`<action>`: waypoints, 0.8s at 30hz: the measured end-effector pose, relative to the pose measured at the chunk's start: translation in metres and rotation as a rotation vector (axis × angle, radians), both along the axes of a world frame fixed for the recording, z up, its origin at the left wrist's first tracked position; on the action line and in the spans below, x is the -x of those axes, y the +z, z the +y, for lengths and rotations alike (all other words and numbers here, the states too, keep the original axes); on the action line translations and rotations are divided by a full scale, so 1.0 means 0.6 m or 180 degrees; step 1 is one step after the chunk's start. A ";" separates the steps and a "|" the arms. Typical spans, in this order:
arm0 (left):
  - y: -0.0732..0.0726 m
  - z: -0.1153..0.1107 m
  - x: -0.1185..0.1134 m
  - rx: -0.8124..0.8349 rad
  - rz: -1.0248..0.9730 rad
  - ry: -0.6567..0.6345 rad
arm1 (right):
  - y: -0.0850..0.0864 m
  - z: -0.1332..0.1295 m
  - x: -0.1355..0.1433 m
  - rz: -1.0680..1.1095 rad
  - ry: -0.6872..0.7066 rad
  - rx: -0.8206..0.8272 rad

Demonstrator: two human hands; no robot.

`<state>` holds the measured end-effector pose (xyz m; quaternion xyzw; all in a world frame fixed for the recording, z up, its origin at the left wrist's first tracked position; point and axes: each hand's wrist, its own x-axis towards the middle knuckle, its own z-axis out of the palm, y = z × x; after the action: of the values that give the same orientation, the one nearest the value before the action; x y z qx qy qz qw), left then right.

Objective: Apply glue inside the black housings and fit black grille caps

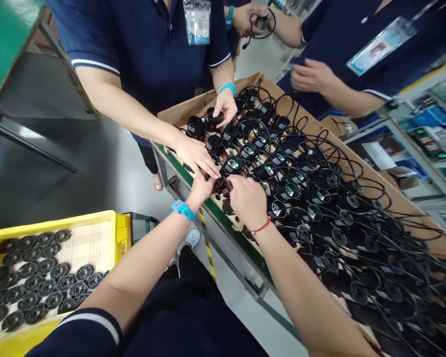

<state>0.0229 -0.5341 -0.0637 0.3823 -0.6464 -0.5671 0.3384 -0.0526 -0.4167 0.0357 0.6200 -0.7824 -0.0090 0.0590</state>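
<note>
My left hand [201, 191], with a blue wrist strap, is closed at the near edge of a wooden tray [409, 213]. Its fingertips press on a black cylindrical unit [219, 184] and are partly hidden by a co-worker's hand [195, 154] touching them. From the other side, my right hand [248, 199], with a red string bracelet, curls its fingers around the same unit. Rows of similar black corded units [278, 208] fill the tray, several showing green-and-white round ends. The co-worker's other hand [226, 106] rests on another black unit [212, 119] near the tray's far left corner.
A yellow crate [115, 235] at the lower left holds many black ring-shaped parts [46, 287]. Loose black cables [357, 168] loop above the tray. Across it, another person's hand [312, 77] hangs near its edge. A shelf [423, 153] stands at right.
</note>
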 end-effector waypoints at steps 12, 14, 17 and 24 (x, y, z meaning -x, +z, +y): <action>-0.024 -0.002 0.002 0.0210 0.0180 -0.0125 | -0.021 -0.068 0.060 -0.0150 0.0055 0.0109; -0.023 -0.002 0.002 0.0165 0.0191 -0.0118 | -0.018 -0.067 0.059 -0.0134 0.0095 0.0122; -0.021 -0.002 0.000 0.0090 0.0211 -0.0161 | -0.018 -0.067 0.060 -0.0123 0.0129 0.0138; -0.027 -0.004 -0.002 0.0041 0.0298 -0.0159 | 0.016 -0.051 0.068 -0.0181 0.0095 0.0354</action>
<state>0.0242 -0.5367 -0.0797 0.3370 -0.6428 -0.5884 0.3564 -0.0936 -0.4471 0.0455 0.6274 -0.7737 0.0529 0.0712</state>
